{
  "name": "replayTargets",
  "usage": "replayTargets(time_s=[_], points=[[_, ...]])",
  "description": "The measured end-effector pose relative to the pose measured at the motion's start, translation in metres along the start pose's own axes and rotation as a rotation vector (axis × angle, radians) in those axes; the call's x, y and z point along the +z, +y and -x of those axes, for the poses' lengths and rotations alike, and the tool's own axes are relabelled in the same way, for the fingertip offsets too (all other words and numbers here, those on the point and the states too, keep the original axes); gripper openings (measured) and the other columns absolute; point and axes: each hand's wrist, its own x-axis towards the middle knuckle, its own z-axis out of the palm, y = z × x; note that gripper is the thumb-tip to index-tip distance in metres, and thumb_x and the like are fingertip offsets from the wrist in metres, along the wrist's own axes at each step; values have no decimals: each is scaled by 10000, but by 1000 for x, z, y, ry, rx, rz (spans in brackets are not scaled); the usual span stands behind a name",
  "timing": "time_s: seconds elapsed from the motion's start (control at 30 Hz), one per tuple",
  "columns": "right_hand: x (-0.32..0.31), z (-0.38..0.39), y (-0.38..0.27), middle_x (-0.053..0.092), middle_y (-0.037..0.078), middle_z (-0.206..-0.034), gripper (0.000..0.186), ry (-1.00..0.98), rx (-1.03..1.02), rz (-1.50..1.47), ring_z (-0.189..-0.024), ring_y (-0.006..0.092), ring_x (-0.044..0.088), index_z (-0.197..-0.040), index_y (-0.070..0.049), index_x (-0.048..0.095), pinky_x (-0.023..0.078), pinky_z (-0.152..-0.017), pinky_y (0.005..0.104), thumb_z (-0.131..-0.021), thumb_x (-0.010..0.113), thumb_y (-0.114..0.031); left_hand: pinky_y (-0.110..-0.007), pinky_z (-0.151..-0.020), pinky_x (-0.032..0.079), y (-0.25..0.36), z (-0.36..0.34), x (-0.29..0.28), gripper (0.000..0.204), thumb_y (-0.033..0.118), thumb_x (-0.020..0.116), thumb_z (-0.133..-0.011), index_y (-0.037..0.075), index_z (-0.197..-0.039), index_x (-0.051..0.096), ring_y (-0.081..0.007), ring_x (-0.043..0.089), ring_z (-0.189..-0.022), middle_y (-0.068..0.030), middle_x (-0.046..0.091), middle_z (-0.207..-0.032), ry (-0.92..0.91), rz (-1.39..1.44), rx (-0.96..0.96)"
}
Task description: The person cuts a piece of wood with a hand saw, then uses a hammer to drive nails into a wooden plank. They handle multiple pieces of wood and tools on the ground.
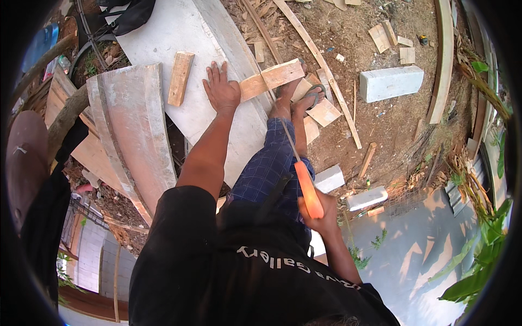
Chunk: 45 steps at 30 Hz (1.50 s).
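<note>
Hand-sawing of a plank over a slab edge, as viewed by a bystander. The short, flat, light-brown wooden plank (284,74) lies across the right-hand margin of a broad, pale grey, flat-topped slab (163,32), its far portion projecting past the edge above the person's sandalled feet (312,98). The left hand (222,91) is spread flat on the slab, fingers extended, grasping nothing, its thumb at the plank's inner end. The right hand (325,211), low beside the thigh, is closed around the orange handle of a saw (308,187) with a narrow grey metal blade, which runs up between the person and the slab to cross the plank partway along its length.

Progress: the plank is in position and the blade is on its line, so the cut appears to be under way. The portions either side of the blade lie in one row; I judge the outer one not yet parted, though the depth of the kerf cannot be told from here. What remains would be the rest of that cut. A small, oblong, tan wooden block (180,79) rests apart on the slab, and loose, flat, pale wooden pieces (325,112) lie by the feet.
</note>
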Motion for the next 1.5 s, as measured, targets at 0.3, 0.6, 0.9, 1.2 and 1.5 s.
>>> replayTargets(time_s=[0.3,0.6,0.9,1.2,1.5], points=[[13,-21,-5,713,225,-885,376,-98,127,-2,-825,321,729,-1189,-10,692,558,-763,395,-858,739,-182,-519,-1263,122,0,-17,2,702,219,487,-842,210,-1544,455,-277,234,-1560,-90,313,-1670,44,0,29],[65,-173,10,707,211,-903,191,89,-92,123,-890,423,676,-913,-1,684,531,-811,471,-856,738,-175,-521,-1265,127,-1,-1,1,724,193,497,-831,210,-1553,437,-276,226,-1563,-99,302,-1673,-40,23,7],[-21,56,-27,741,172,-947,313,-167,170,118,-816,369,739,-1147,-96,712,601,-735,406,-853,739,-202,-536,-1248,178,-6,3,3,698,199,486,-833,198,-1531,473,-300,265,-1547,-113,333,-1656,42,-1,19],[68,-213,57,667,146,-749,226,155,-126,-13,-661,282,649,-953,2,680,527,-673,381,-854,744,-191,-519,-1251,163,-4,-2,6,685,206,493,-838,195,-1522,485,-293,263,-1549,-108,336,-1657,18,12,15],[-131,-94,89,547,-28,-731,169,364,61,-229,-623,71,499,-849,-34,602,401,-566,260,-891,739,-124,-534,-1236,219,1,4,-1,659,180,487,-851,175,-1510,491,-312,314,-1523,-133,380,-1626,88,2,43]])
